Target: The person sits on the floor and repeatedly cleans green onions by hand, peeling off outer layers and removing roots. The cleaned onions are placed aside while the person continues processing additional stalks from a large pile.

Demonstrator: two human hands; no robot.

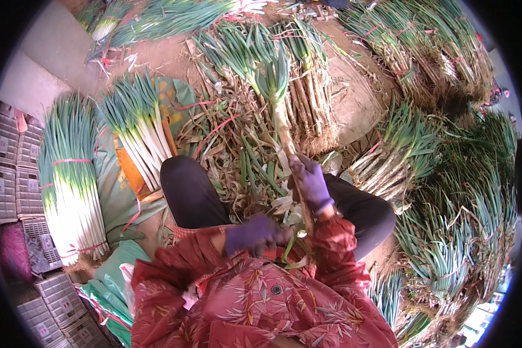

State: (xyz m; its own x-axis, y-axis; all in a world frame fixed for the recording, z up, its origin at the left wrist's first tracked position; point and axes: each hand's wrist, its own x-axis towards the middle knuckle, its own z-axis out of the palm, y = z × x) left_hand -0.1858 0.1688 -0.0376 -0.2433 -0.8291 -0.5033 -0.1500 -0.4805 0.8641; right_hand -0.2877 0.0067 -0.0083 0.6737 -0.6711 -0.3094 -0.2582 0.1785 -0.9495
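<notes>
My right hand [311, 182], in a purple glove, is closed around the stalk of a long green onion [283, 124]. Its green leaves point away from me, and the brownish lower end runs down toward my lap. My left hand [252, 235], gloved in purple too, is beside that lower end, over my lap. Motion smears its fingers, so their grip cannot be made out. A strip of green leaf [290, 248] hangs close by. Left of my knee, clean white-stemmed green onions [139, 130] lie on an orange board [129, 165].
A tied bundle of clean green onions [72, 174] lies at the left, near stacked grey crates [26, 165]. Unpeeled green onions [313, 93] are ahead of me, with piles [452, 214] along the right. Peelings [243, 156] litter the ground between my knees.
</notes>
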